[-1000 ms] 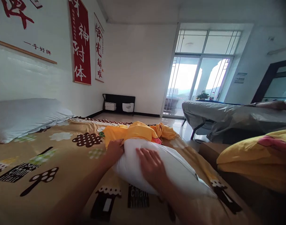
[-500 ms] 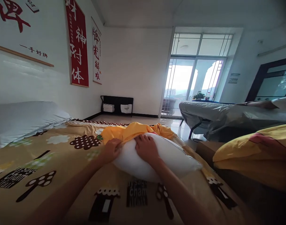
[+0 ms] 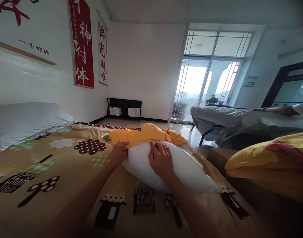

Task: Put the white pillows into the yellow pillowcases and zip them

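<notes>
A white pillow [image 3: 191,168] lies on the patterned bed sheet, its far end inside a yellow-orange pillowcase [image 3: 151,133]. The pillowcase is bunched up beyond both hands. My left hand [image 3: 119,152] is closed on the pillowcase's near edge at the pillow's left side. On top of the pillow rests my right hand [image 3: 161,159], fingers bent and partly apart, with the index fingertip by the pillowcase edge. Most of the pillow's near part is uncovered.
Another white pillow [image 3: 29,122] lies at the bed's left by the wall. To the right, a stuffed yellow pillow [image 3: 270,162] rests on a cardboard box [image 3: 216,158]. Behind it stands a plastic-covered table [image 3: 216,115], with a person's arm [image 3: 280,109] over it.
My right hand has shifted slightly right across the pillow, and its fingers are more bent. The pillowcase bulges higher in the middle. My left hand keeps hold of its edge.
</notes>
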The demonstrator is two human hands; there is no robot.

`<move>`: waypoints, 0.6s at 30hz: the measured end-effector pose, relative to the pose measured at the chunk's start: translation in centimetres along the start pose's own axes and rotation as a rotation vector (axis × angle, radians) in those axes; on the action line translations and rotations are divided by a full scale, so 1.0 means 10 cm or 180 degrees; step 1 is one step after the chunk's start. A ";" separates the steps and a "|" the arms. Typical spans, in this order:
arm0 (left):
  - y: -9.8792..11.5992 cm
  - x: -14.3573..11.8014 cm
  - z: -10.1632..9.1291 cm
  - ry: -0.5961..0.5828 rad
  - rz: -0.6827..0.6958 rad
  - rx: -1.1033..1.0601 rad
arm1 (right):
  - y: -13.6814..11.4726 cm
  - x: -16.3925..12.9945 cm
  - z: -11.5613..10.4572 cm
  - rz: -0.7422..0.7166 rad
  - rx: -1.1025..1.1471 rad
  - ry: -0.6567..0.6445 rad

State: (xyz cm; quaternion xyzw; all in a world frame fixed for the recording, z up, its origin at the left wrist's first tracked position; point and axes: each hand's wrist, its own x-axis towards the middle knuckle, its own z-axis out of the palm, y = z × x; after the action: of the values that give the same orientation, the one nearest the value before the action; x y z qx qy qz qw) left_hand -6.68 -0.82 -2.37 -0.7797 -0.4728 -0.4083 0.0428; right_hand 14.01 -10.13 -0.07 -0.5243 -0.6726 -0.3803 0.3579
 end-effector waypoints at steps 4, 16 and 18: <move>0.10 -0.08 0.26 0.0749 -0.0270 0.0050 | -0.14 -0.23 -0.09 -0.0170 0.0167 0.0506; 0.23 0.03 0.08 0.1101 0.0824 0.0425 | -0.31 -0.07 0.10 -0.0209 -0.0371 -0.1072; 0.33 0.02 0.07 0.1003 0.0987 0.0567 | -0.36 0.06 0.15 -0.0182 -0.0410 -0.1252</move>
State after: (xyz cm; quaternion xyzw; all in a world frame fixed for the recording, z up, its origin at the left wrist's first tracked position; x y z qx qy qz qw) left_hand -3.70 -2.16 -1.65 -0.7627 -0.3690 -0.4702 0.2469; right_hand 10.22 -9.10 -0.69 -0.5909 -0.7185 -0.3228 0.1745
